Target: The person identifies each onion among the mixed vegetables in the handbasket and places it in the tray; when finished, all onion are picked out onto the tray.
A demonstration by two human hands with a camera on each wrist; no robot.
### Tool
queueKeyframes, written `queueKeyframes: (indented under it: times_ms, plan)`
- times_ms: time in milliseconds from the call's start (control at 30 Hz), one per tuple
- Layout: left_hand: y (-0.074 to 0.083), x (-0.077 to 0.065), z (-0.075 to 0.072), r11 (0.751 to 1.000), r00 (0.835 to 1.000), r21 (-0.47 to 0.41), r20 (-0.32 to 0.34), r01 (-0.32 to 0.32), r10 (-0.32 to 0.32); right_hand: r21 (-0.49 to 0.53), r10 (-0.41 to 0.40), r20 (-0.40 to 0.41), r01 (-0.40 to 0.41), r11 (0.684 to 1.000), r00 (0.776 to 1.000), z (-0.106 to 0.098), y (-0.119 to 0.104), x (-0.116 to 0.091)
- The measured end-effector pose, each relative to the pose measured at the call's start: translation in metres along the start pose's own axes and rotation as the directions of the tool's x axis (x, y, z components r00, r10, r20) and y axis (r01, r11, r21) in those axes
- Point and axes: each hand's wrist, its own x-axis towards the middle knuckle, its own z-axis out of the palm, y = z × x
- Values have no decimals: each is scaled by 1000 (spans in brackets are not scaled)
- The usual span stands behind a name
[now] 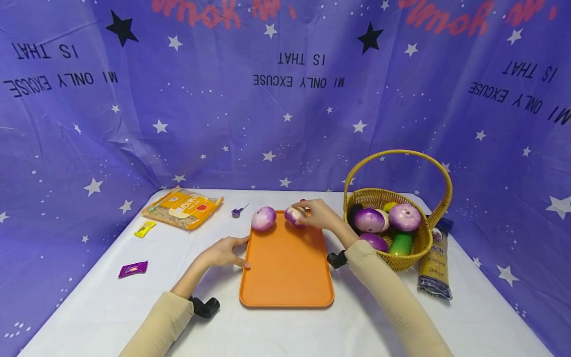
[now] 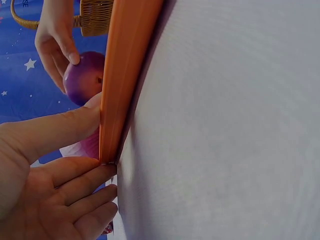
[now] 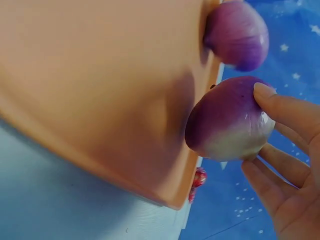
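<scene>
An orange tray (image 1: 287,277) lies on the white table. My left hand (image 1: 224,252) touches its left edge with thumb and index fingertip spread apart; the other fingers extend loosely in the left wrist view. At the tray's far right corner, my right hand (image 1: 314,214) holds a purple-and-white turnip-like vegetable (image 3: 227,120) between thumb and fingers. The right wrist view shows it over the far rim, its shadow on the tray; I cannot tell whether it touches. A pinkish-purple onion (image 1: 263,218) sits at the tray's far left corner.
A wicker basket (image 1: 426,248) with several vegetables stands at the right, beside a yellow-and-dark package (image 1: 434,265). An orange food bag (image 1: 183,208), a yellow wrapper (image 1: 144,229), a purple wrapper (image 1: 133,269) and a lollipop (image 1: 236,212) lie left. A red wrapped candy (image 3: 199,178) lies behind the tray.
</scene>
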Motion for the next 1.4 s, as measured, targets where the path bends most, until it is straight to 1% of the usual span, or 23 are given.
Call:
queueKeyframes:
  times_ms: [133,333,500,700,933,1067,1200,1400]
  plan:
    - [-1,0,0,1000,1000,0,4,-3,3,10,21,24,-22,1000,999,3,5,6]
    - [-2,1,0,1000,1000,-3,4,-5,5,81,37,17,-38,996,999,4,6,10]
    - [-1,0,0,1000,1000,-5,8,-7,8,82,43,45,-47,996,998,6,7,12]
    - [-2,0,0,1000,1000,-5,4,-13,13,85,16,54,-20,996,998,7,8,12]
    - [-3,1,0,1000,1000,4,6,-7,7,103,-2,39,-2,995,999,9,9,10]
    - [-2,0,0,1000,1000,10,3,-7,7,85,-6,31,3,996,999,9,8,9]
    - [-2,0,0,1000,1000,-3,2,-12,12,62,-17,23,16,998,1000,11,6,10]
    - [-3,1,1,1000,1000,-10,3,-14,14,40,-61,28,60,997,998,12,4,10]
